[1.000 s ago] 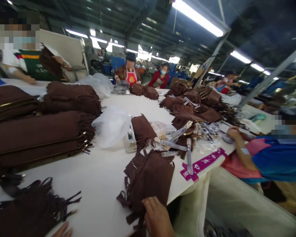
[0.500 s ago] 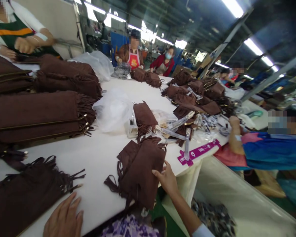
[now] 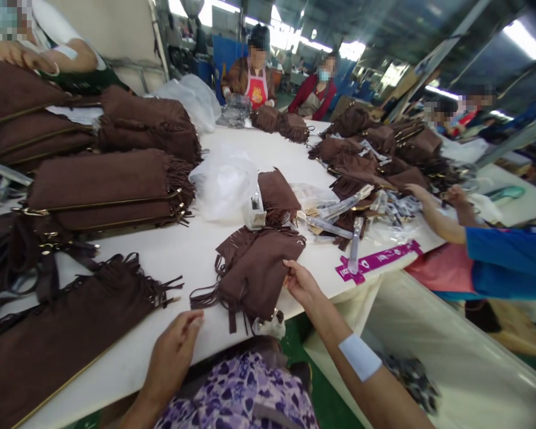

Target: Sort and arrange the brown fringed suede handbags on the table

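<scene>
Right hand (image 3: pixel 300 281) pinching the edge of a brown fringed pouch (image 3: pixel 254 271) lying near the desk (image 3: pixel 192 250) edge; left hand (image 3: pixel 175 351) open, empty, resting flat just beside it.

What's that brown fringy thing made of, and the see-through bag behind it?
The brown fringed pouch under the right hand looks like suede or faux suede: matte and soft, with its edge cut into floppy strips. The crinkly clear bag seems to be thin plastic film: see-through, glossy and wrinkled.
</scene>
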Tool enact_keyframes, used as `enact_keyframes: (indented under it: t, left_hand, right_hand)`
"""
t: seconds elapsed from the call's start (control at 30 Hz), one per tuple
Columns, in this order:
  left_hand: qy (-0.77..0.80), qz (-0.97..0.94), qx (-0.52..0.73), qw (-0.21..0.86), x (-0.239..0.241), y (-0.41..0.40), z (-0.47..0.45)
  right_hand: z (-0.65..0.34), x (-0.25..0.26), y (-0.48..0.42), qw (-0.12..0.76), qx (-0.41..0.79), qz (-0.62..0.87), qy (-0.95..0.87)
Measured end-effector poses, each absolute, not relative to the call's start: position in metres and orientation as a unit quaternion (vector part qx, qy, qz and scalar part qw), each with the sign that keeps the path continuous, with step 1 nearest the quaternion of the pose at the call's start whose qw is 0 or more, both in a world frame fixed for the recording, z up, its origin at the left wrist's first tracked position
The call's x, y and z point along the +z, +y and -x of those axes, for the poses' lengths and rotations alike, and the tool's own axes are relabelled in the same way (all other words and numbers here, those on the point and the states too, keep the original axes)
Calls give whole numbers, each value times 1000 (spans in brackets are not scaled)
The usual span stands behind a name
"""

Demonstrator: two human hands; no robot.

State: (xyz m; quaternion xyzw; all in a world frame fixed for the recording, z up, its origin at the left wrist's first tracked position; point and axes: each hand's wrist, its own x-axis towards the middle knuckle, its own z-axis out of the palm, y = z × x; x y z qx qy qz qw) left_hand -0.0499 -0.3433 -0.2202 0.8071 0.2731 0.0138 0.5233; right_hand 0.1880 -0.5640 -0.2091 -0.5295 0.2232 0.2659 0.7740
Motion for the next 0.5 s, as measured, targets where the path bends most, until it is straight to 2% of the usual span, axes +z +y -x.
enact_keyframes:
  t: [0.13,0.23,0.37,0.5]
  left_hand:
    - [278,-590,-74,755,-210,-390,23]
    - [288,-440,-69,848,-215,-408,5]
    - [258,-286,-108,916,-216,-405,-5]
    - [304,-240,-139,912,-216,-391,-4]
  right_hand:
    - [-181,-203,-548,788,300,478,248]
    - [-181,-201,-535,789,326,453,255]
    - [-185,-204,-521,776,353,455,257]
    - [-185,-215,-515,766,342,475,266]
